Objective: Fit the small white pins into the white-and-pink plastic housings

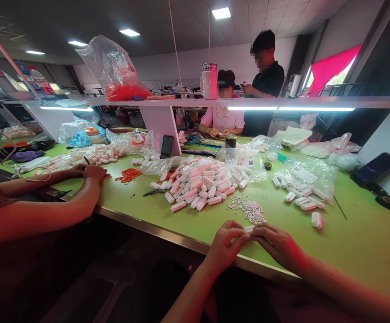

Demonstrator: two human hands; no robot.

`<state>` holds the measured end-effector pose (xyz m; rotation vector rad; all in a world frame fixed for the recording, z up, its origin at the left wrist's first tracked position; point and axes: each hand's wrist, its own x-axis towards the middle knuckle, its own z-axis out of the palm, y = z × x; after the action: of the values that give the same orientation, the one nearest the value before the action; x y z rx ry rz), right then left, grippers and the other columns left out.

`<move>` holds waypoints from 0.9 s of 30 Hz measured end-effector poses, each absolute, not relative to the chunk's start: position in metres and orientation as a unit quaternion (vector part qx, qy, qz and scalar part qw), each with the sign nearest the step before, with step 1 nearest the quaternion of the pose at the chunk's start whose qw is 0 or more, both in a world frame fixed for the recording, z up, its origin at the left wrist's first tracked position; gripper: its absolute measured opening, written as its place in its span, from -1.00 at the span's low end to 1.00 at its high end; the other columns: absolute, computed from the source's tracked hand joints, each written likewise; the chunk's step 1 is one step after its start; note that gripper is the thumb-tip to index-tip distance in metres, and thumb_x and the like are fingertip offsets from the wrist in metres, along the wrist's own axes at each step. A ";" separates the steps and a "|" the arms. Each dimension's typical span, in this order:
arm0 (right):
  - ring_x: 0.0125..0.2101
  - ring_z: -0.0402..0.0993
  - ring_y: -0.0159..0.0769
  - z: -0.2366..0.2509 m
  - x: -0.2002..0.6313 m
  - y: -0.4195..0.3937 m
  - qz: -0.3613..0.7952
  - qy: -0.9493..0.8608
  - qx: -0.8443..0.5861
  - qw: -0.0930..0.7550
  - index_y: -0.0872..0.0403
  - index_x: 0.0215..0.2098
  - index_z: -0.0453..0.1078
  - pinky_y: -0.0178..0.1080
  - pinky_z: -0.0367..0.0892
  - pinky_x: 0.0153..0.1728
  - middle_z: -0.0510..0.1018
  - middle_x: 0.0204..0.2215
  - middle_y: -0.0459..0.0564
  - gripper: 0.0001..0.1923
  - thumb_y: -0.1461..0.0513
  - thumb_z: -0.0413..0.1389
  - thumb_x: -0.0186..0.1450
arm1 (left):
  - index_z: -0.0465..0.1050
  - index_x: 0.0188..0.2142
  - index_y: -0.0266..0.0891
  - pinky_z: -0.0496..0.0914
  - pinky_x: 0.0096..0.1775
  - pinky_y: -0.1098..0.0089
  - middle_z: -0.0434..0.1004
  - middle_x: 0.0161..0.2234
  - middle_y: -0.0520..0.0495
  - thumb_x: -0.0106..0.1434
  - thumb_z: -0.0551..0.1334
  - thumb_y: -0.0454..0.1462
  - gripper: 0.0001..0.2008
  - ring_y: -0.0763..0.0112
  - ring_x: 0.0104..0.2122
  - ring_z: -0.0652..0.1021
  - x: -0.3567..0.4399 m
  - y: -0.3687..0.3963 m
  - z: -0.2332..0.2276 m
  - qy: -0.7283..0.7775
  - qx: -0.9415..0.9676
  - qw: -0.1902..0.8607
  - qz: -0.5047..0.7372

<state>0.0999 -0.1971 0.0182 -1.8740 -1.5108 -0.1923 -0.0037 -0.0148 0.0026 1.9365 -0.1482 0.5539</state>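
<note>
The left hand (226,242) and right hand (278,243) are pinching a white block (249,229), small pieces (252,211) lying just beyond; it is seeming light, stiff and best held by its ends.

Assembly wkshp: green bench (366,237) w/ piled white parts (204,184), 3 other ppl (223,117), strip lights (316,109).
</note>
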 end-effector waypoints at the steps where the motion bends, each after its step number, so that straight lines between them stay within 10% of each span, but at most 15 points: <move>1: -0.24 0.58 -0.31 0.019 0.099 -0.197 -0.066 -0.585 -0.724 0.359 -0.01 -0.11 0.44 -0.30 0.49 -0.20 0.60 -0.24 0.01 -0.80 0.21 -0.03 0.49 | 0.63 -0.29 -0.19 0.43 -0.11 0.31 0.53 -0.30 -0.12 0.38 0.20 -0.09 -0.70 0.29 -0.21 0.54 -0.004 -0.015 0.003 -0.066 0.812 0.532 0.232; 27: -0.23 0.56 -0.30 0.023 0.095 -0.195 -0.077 -0.606 -0.719 0.331 0.03 -0.13 0.45 -0.29 0.47 -0.21 0.58 -0.25 0.05 -0.70 0.21 -0.13 0.52 | 0.62 -0.29 -0.18 0.45 -0.14 0.31 0.54 -0.29 -0.11 0.38 0.20 -0.11 -0.73 0.31 -0.23 0.55 -0.006 -0.011 0.006 -0.094 0.819 0.525 0.212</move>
<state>0.0954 -0.1948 0.0227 -1.8804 -1.5850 -0.2016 -0.0057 -0.0114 0.0060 1.9605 -0.2254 0.5064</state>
